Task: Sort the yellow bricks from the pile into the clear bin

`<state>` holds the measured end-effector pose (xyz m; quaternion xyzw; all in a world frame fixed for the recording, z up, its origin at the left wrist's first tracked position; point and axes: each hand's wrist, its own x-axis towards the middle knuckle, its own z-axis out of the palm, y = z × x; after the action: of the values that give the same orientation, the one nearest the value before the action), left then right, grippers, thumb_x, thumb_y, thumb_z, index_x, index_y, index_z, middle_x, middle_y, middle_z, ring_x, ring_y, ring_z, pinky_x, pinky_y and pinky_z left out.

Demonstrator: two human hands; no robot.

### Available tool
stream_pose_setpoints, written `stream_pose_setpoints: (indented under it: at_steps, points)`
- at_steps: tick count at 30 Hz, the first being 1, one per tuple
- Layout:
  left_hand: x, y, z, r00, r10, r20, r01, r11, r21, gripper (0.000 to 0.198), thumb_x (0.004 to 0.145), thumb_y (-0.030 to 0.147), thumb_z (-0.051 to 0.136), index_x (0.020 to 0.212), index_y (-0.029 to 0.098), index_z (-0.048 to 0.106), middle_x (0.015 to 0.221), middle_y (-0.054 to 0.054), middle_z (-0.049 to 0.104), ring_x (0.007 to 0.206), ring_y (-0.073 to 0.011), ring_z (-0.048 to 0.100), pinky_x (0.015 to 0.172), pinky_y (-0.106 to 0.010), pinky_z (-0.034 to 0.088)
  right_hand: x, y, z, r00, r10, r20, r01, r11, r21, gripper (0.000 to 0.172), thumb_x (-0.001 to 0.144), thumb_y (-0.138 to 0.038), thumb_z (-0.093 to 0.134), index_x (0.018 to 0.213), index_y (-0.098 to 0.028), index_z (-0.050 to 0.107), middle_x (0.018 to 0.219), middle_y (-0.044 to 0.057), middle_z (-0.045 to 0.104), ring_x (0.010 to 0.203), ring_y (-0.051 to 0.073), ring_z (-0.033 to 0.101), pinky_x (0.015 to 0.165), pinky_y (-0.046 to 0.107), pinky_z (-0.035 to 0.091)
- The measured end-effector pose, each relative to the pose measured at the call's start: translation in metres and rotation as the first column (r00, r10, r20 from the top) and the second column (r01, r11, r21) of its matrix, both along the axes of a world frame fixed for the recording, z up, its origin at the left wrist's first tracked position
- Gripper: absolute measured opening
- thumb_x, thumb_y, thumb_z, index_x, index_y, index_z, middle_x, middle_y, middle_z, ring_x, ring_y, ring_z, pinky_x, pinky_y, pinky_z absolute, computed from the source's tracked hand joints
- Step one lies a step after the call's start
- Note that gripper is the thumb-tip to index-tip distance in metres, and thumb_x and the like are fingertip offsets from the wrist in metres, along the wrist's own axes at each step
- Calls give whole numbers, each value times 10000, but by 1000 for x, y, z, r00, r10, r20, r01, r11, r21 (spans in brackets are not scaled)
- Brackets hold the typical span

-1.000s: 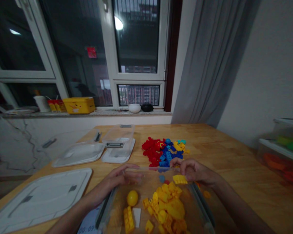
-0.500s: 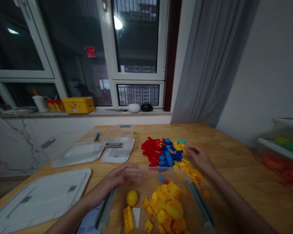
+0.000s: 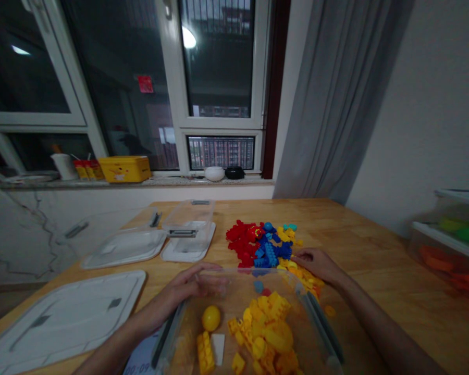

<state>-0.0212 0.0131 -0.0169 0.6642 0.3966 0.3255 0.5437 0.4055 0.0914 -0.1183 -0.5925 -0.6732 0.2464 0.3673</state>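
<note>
A clear plastic bin (image 3: 238,273) stands at the table's near edge, holding several yellow blocks (image 3: 268,328) and a yellow ball (image 3: 211,317). My left hand (image 3: 191,286) rests on the bin's far left rim, fingers curled over it. My right hand (image 3: 316,264) lies just right of the bin, fingers bent down onto yellow blocks (image 3: 305,275) at the near edge of a pile of red (image 3: 242,240), blue (image 3: 269,251) and yellow pieces on the table.
A small clear box (image 3: 189,221) and white lids (image 3: 125,247) lie at the left; a large lid (image 3: 62,315) sits nearer. Bins with coloured toys (image 3: 453,245) stand at the right. The windowsill carries a yellow box (image 3: 125,168) and bowls.
My right hand let a yellow block go over the bin, reached out to the pile, then drew back a little toward the bin over the yellow pieces. The left hand stayed still.
</note>
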Motion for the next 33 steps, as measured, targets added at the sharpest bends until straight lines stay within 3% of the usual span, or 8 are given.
stream_pose_setpoints:
  at_steps: [6, 11, 21, 28, 33]
  points:
    - [1, -2, 4, 1000, -14, 10, 14, 1000, -20, 400, 830, 288, 615, 1220, 250, 694, 1293, -27, 734, 1283, -343, 585, 1112, -451, 398, 1, -1, 2, 1000, -3, 8, 3, 999, 52, 413, 791, -547, 660, 819, -165, 815, 793, 74, 785, 717, 230, 659, 666, 325, 488]
    - [0, -2, 2, 1000, -7, 10, 7, 999, -49, 403, 837, 275, 605, 1232, 249, 677, 1292, -32, 740, 1278, -333, 597, 1077, -436, 428, -4, -5, 14, 997, -67, -50, 70, 995, 72, 412, 798, -565, 653, 829, -190, 819, 795, 64, 790, 693, 231, 663, 670, 338, 501]
    - [-1, 1, -1, 1000, -27, 6, 27, 999, -25, 418, 835, 261, 586, 1245, 247, 660, 1285, -25, 743, 1272, -319, 604, 1106, -428, 393, -20, -6, 30, 966, -140, -219, 172, 976, 133, 446, 786, -609, 679, 921, -204, 807, 945, 96, 795, 874, 276, 708, 850, 398, 530]
    - [1, -2, 0, 999, -20, 36, 22, 998, -54, 398, 834, 267, 607, 1225, 241, 673, 1270, -34, 753, 1260, -329, 613, 1083, -431, 424, -39, -15, 48, 931, -10, -366, 50, 994, 101, 543, 695, -696, 733, 886, -194, 812, 966, 88, 791, 961, 292, 689, 918, 405, 504]
    - [1, -2, 2, 999, -32, 42, 34, 999, -37, 385, 849, 298, 617, 1224, 248, 684, 1293, -32, 738, 1273, -329, 601, 1091, -424, 422, -66, -39, 57, 802, 99, -589, -146, 989, -33, 413, 724, -600, 786, 885, -221, 792, 923, 49, 752, 864, 218, 659, 820, 334, 504]
